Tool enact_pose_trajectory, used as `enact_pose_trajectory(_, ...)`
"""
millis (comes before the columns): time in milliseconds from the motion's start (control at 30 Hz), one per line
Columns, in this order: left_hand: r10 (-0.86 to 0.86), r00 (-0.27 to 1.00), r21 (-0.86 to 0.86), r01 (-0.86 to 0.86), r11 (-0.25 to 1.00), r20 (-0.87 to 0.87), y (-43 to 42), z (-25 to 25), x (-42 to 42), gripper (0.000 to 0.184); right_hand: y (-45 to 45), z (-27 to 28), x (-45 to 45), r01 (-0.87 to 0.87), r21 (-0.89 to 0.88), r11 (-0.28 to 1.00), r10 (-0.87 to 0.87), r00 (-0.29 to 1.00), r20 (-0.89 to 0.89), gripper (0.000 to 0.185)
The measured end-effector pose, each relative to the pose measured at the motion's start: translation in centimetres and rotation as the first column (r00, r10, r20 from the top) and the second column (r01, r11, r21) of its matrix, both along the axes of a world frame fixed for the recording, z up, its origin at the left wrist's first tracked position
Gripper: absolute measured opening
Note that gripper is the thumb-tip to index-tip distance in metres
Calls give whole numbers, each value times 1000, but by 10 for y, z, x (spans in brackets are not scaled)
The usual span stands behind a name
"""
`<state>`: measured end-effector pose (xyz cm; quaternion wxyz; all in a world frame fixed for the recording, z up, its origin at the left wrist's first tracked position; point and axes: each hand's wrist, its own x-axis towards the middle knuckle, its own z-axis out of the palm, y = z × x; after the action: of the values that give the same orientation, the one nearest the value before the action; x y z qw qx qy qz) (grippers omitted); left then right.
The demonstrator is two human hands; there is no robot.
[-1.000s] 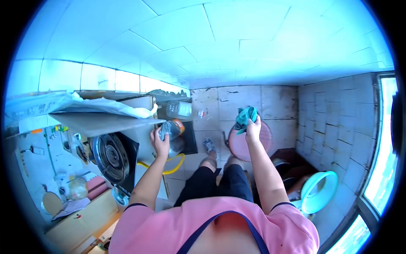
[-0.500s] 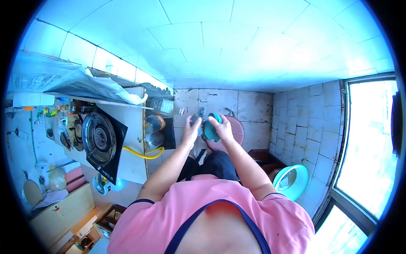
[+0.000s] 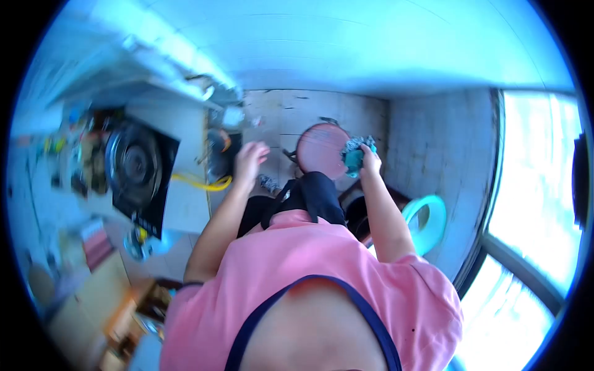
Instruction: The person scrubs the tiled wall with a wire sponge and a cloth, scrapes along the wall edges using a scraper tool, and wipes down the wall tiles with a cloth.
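My right hand (image 3: 372,162) is closed around a teal scrubber holder (image 3: 354,162) with a tangled grey steel-wool scrubber (image 3: 359,143) bunched at its top. It is held over the right edge of a round pink lid-like top (image 3: 318,148), which has dark handle-like pieces at its rim. Whether the scrubber touches the pink top is hard to tell. On the other side, my left hand (image 3: 252,161) is raised, its fingers apart and a little blurred. Nothing shows in it, and it is nearest to the bottles (image 3: 218,142) beside the counter.
A gas stove (image 3: 136,161) sits on the counter at left, with a yellow hose (image 3: 207,182) curving off its edge. A teal basin (image 3: 433,222) stands on the right, near a window (image 3: 538,185). Tiled walls enclose the corner ahead.
My hands have moved apart. The left has let go of the grey scrubber and drawn left; the right has carried it with the teal holder to the right. The view has shifted and blurred.
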<state>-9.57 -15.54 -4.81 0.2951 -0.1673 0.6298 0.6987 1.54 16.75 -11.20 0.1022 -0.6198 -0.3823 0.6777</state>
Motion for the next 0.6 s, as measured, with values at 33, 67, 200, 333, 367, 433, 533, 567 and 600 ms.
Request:
enact_pose_trajectory(33, 96, 995, 19, -96, 995, 11, -11, 12, 7, 21, 6, -13, 15, 92, -5, 996, -92, 995, 46, 33)
enact_pose_trajectory(67, 60, 998, 10, -60, 998, -18, -31, -3, 16, 23, 15, -36, 39, 186, 107, 977, -205, 954, 220, 37)
enact_pose_trajectory(200, 96, 988, 43, -102, 994, 121, -103, -24, 42, 32, 18, -11, 119, 697, 124, 706, -707, 688, 161, 48)
enact_pose_trajectory(333, 41, 973, -41, -33, 999, 226, -146, -37, 63, 47, 35, 1, 229, 755, 61, 653, -751, 656, -77, 46)
enact_pose_trajectory(367, 69, 963, -84, -48, 995, 262, -152, -51, 64, 52, 39, 10, 243, 590, 110, 800, -590, 807, -32, 48)
enact_pose_trajectory(433, 72, 970, 34, -83, 996, 233, -156, -65, 64, 54, 50, 27, 269, -321, 278, 905, 166, 870, 464, 51)
enact_pose_trajectory(533, 127, 970, -25, -125, 992, 205, -130, -10, 51, 49, 86, 53, 290, -877, -9, 481, 470, 249, 847, 57)
enact_pose_trajectory(567, 60, 987, -12, -59, 998, 146, -131, 0, 48, 45, 65, 59, 254, -482, 240, 843, 231, 727, 647, 51)
enact_pose_trajectory(600, 78, 990, 1, -79, 997, 116, -133, -3, 47, 41, 36, 77, 218, 105, 259, 960, -191, 923, 333, 50)
